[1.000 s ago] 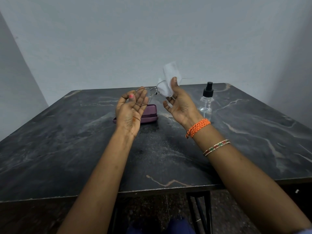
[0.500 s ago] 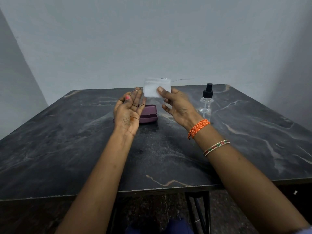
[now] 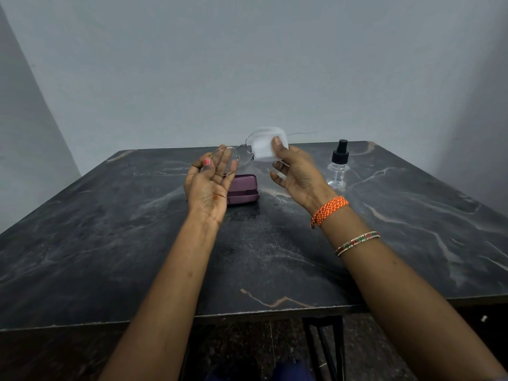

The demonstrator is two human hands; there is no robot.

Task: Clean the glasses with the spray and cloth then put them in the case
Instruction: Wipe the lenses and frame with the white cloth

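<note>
Both hands hold the glasses [image 3: 236, 156] above the case [image 3: 243, 189]: left hand [image 3: 209, 185] fingers steady one lens, right hand [image 3: 295, 171] fingers press the cloth [image 3: 265, 145] over the other, probably wiping it.

Two bare hands raised above a dark marbled bench [image 3: 110, 243]. The left hand [image 3: 209, 185] holds wire-rimmed glasses [image 3: 233, 158] by one lens; the right hand [image 3: 298, 174] presses a white cloth [image 3: 264, 147] over the other. Behind sit a closed purple case [image 3: 243, 189] and a clear spray bottle [image 3: 338, 167].
</note>
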